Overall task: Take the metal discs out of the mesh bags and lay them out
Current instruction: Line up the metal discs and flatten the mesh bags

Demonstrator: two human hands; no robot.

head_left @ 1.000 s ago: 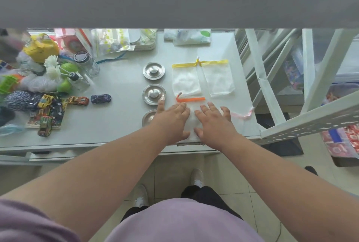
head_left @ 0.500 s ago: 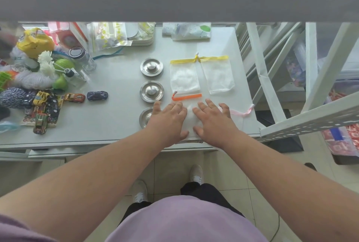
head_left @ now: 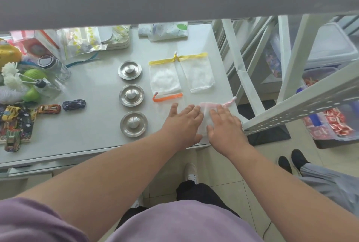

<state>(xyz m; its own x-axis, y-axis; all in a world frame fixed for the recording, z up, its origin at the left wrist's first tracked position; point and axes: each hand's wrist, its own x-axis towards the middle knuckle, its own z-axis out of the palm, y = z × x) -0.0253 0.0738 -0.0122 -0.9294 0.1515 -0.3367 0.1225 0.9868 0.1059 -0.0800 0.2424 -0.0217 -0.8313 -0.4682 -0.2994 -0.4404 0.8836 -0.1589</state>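
Note:
Three round metal discs lie in a column on the grey table: the far disc (head_left: 129,70), the middle disc (head_left: 131,95) and the near disc (head_left: 133,123). To their right lie two flat white mesh bags with yellow ribbon, one on the left (head_left: 164,78) and one on the right (head_left: 197,74). An orange-ribbon bag (head_left: 167,98) lies nearer, mostly under my left hand. My left hand (head_left: 183,123) and my right hand (head_left: 225,125) press flat, fingers spread, on a pink-ribbon mesh bag (head_left: 206,117) at the table's front right corner.
Toy cars (head_left: 73,104), a glass jar (head_left: 53,66), green fruit and packets crowd the table's left and back. A white metal rack (head_left: 291,113) stands close at the right, with storage bins behind it. Another person's feet (head_left: 291,161) stand on the floor at right.
Both hands have slid to the right along the table's front edge, uncovering the near disc and the orange ribbon. They now rest on the pink-ribbon bag.

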